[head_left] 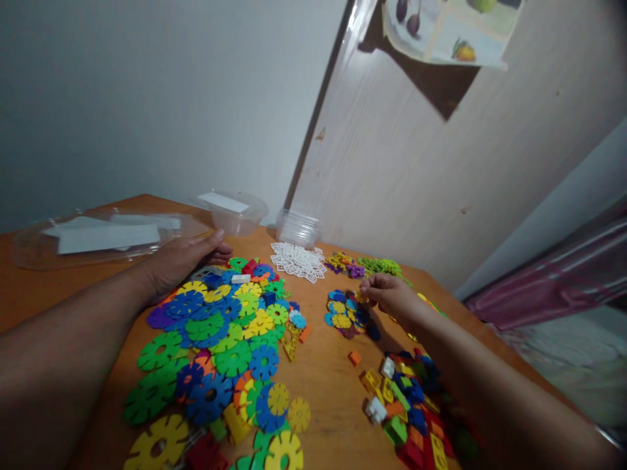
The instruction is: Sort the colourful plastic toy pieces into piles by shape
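Note:
My left hand (193, 256) is at the back left edge of a large pile of notched plastic discs (210, 323) in blue, green, yellow and orange. Its fingers are stretched out and partly hidden, and it holds nothing that I can see. Over a smaller heap of little notched discs (341, 320), my right hand (386, 292) has its fingertips pinched together. A small yellow notched disc (361, 296) shows at those fingertips, slightly blurred. Toward the front right, below my right forearm, lies a heap of coloured building blocks (404, 398).
White lattice pieces (298, 261) lie at the back middle, beside purple and yellow pieces (345, 264) and green pieces (379, 266). Clear plastic tubs (238, 219), stacked clear containers (297, 228) and a clear lid with papers (108, 238) stand along the back. One orange block (354, 358) lies alone.

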Demonstrator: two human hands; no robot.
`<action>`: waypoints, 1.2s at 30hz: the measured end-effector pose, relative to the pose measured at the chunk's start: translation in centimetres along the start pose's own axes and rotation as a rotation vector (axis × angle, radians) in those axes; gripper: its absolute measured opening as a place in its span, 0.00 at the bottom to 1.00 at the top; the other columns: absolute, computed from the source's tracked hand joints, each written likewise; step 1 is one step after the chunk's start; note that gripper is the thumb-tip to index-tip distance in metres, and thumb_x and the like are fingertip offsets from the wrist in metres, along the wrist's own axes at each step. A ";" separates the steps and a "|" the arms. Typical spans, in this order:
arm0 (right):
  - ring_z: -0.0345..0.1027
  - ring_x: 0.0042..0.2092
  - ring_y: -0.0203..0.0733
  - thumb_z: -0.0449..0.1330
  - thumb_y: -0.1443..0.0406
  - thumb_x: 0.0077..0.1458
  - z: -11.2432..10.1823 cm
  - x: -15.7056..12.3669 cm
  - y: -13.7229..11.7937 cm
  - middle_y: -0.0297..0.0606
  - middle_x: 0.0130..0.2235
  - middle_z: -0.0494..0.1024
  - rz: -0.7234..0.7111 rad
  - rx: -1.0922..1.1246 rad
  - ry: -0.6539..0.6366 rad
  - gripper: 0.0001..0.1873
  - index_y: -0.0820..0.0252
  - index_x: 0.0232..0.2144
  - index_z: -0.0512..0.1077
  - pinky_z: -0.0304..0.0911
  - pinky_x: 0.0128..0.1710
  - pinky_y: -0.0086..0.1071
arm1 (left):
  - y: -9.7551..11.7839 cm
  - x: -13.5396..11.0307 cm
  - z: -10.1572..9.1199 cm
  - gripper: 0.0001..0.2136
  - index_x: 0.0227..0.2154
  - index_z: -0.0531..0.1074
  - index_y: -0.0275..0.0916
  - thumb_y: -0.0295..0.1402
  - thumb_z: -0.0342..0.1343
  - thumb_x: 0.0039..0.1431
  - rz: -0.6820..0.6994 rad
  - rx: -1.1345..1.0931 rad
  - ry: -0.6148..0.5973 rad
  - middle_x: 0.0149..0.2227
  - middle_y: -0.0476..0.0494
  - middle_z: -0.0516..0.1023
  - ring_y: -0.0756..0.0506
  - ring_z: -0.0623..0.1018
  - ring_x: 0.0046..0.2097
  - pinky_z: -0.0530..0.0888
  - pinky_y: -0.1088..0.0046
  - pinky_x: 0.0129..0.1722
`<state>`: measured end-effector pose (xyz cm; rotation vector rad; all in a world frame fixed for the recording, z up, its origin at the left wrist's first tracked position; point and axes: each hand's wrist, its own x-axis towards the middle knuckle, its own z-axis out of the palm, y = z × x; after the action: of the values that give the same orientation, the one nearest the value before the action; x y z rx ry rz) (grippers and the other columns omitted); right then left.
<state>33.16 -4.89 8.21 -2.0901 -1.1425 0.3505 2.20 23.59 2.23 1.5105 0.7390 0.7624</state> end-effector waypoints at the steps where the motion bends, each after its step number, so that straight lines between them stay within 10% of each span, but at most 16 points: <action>1: 0.62 0.27 0.35 0.66 0.50 0.46 -0.1 0.2 0.4 0.31 0.24 0.70 0.002 -0.006 0.003 0.18 0.57 0.27 0.69 0.58 0.28 0.30 | -0.1 0.1 0.0 0.38 0.41 0.80 0.34 0.69 0.62 0.47 0.001 -0.005 -0.004 0.49 0.27 0.84 0.32 0.82 0.56 0.74 0.50 0.63; 7: 0.60 0.29 0.35 0.63 0.54 0.50 0.6 0.1 1.1 0.31 0.27 0.71 -0.059 -0.053 0.022 0.13 0.57 0.31 0.70 0.58 0.31 0.31 | -0.4 0.2 -0.1 0.36 0.42 0.80 0.34 0.67 0.62 0.50 -0.006 -0.027 -0.010 0.51 0.27 0.84 0.34 0.82 0.55 0.73 0.53 0.65; 21: 0.63 0.39 0.36 0.57 0.63 0.65 6.0 -4.8 -5.1 0.39 0.44 0.74 -0.595 -0.636 -0.429 0.10 0.56 0.44 0.76 0.54 0.38 0.31 | -0.3 0.0 -0.2 0.37 0.42 0.80 0.33 0.67 0.62 0.50 0.017 -0.013 -0.015 0.51 0.27 0.84 0.33 0.83 0.55 0.72 0.52 0.65; 36: 0.64 0.34 0.34 0.62 0.64 0.58 2.1 -4.6 -4.4 0.34 0.33 0.73 -0.307 -0.357 -0.485 0.04 0.58 0.33 0.71 0.58 0.32 0.29 | -0.7 0.5 -0.3 0.38 0.45 0.79 0.33 0.68 0.60 0.51 0.012 0.003 -0.018 0.52 0.27 0.84 0.34 0.82 0.55 0.71 0.50 0.65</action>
<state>26.69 -6.16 9.33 -2.1381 -1.9055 0.5567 2.24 24.22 1.58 1.5242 0.7184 0.7562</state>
